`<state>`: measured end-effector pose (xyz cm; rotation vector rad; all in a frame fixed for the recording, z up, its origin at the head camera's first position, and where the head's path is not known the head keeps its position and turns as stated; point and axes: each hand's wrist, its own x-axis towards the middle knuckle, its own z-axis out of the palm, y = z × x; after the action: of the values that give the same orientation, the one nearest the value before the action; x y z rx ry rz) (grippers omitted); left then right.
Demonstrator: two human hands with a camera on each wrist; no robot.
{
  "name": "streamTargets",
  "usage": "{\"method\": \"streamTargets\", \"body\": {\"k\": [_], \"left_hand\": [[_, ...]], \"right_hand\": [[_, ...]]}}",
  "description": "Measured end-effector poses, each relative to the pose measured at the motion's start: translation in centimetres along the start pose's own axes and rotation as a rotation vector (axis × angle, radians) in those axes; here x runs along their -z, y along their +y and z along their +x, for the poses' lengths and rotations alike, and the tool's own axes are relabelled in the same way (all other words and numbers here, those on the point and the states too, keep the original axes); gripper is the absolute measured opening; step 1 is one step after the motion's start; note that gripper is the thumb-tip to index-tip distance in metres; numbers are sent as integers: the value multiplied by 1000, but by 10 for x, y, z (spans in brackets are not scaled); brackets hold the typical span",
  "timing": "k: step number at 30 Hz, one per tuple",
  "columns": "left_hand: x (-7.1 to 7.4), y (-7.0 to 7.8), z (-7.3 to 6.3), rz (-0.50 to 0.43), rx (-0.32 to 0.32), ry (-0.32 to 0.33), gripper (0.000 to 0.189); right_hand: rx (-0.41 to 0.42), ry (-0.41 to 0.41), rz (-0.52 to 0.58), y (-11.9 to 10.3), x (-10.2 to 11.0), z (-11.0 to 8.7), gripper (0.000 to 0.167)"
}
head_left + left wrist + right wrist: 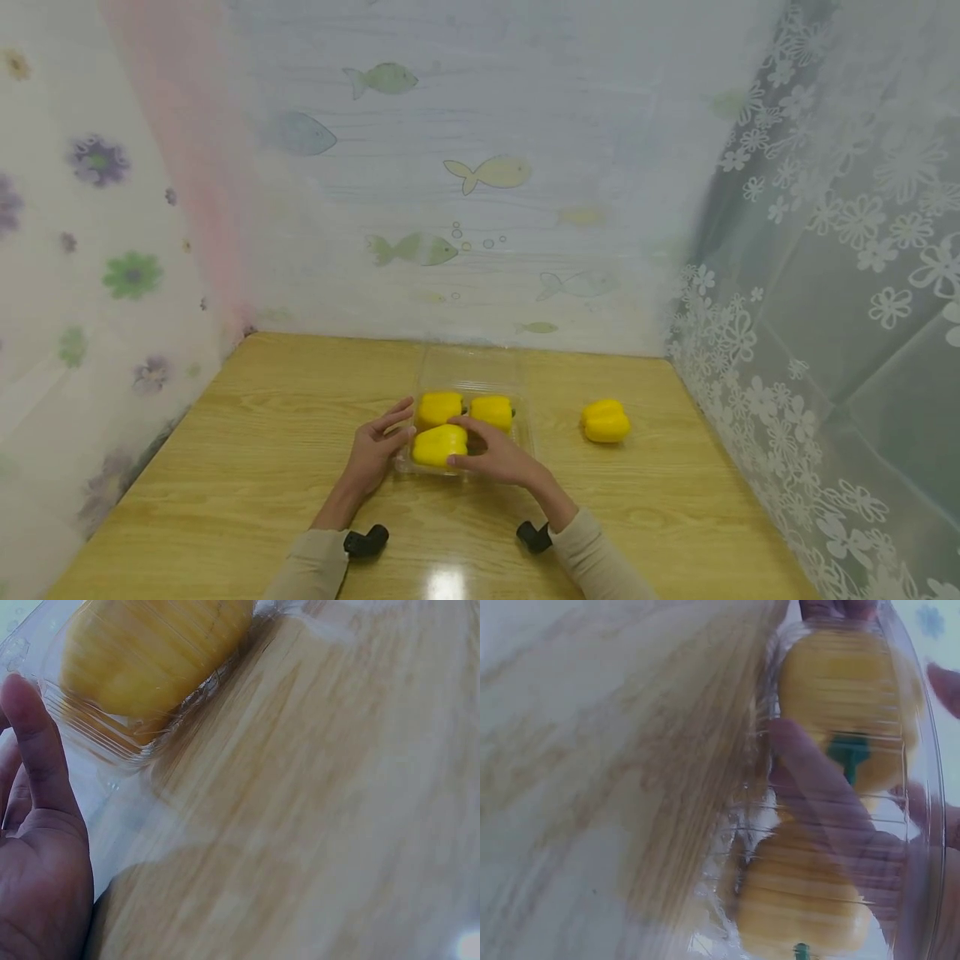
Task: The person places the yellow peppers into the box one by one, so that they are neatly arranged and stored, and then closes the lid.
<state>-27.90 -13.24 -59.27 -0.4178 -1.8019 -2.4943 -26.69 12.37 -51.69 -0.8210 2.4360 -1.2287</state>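
Both hands meet mid-table: my left hand (375, 454) rests straight-fingered on the clear tray's (525, 417) left edge, my right hand (498, 454) curls over the near pepper (438, 446). Right, a loose pepper (605, 421) on bare table (247, 450).

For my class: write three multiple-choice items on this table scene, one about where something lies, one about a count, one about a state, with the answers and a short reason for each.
1. Where does the loose yellow pepper lie?
A. On the table right of the clear container
B. Inside the container
C. In the left hand

2. How many peppers sit in the container?
A. One
B. Three
C. Five

3. What is the container's lid doing?
A. Standing open behind
B. Closed flat
C. Lying on the floor

Answers: 1 A, it rests alone on the wood; 2 B, three yellow peppers fill the tray; 3 A, the lid rises behind the tray while the left hand and right hand are at it.
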Motion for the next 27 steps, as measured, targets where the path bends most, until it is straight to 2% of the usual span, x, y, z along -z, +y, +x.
{"method": "streamTargets", "body": {"k": [6,16,22,27], "left_hand": [[0,-1,1,-8,2,4,48],[-1,0,1,-35,-2,5,48],[-1,0,0,-45,-4,-1,48],[-1,0,0,-30,-15,-1,48]], "right_hand": [[-7,-10,16,-1,2,0,62],[46,20,-67,-5,1,-1,65],[47,43,-135,-5,4,-7,69],[46,54,-122,-4,11,-12,70]]}}
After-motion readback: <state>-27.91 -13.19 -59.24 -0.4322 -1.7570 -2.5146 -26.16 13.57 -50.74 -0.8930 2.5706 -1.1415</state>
